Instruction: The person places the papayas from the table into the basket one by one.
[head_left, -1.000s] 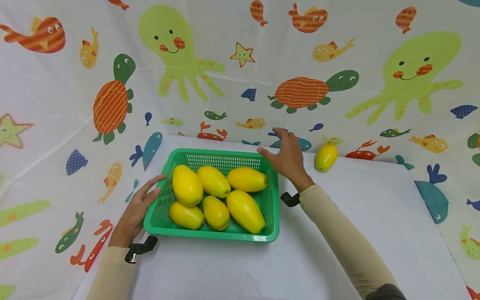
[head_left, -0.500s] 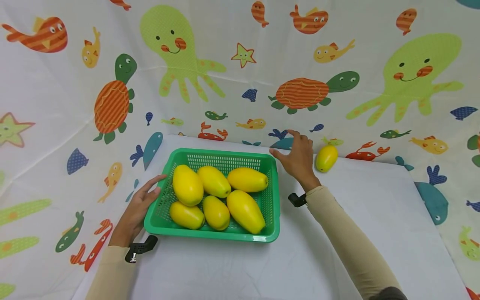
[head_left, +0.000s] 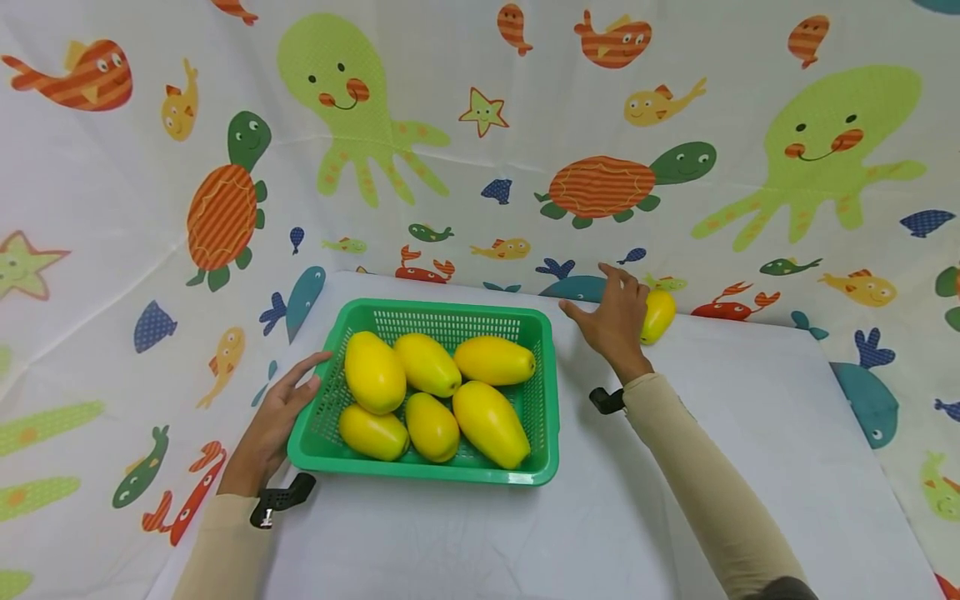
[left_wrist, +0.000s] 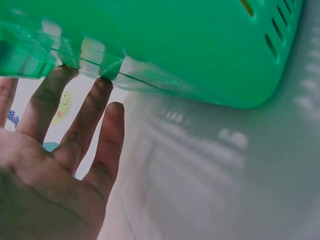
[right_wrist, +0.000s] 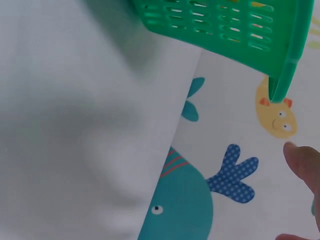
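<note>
A green plastic basket [head_left: 420, 472] with perforated walls holds several yellow, oblong, smooth fruits [head_left: 491, 423]. My left hand [head_left: 273, 421] is at the basket's left side. In the left wrist view its straight fingers [left_wrist: 95, 102] touch the green wall from outside. To the right of the basket, my right hand [head_left: 617, 321] is raised with thumb and fingers spread and nothing between them. Just beyond it lies one more yellow fruit [head_left: 660, 317], partly hidden behind the hand. The right wrist view catches only the thumb [right_wrist: 304, 162] and a bit of finger.
A white cloth covers the table [head_left: 750, 433]. Behind and to the left hangs a white curtain [head_left: 450, 50] printed with sea animals, meeting the table's back edge close behind the loose fruit.
My right hand has moved right, from above the basket's right rim to beside the loose fruit, partly covering it. The left hand and the basket stay in place.
</note>
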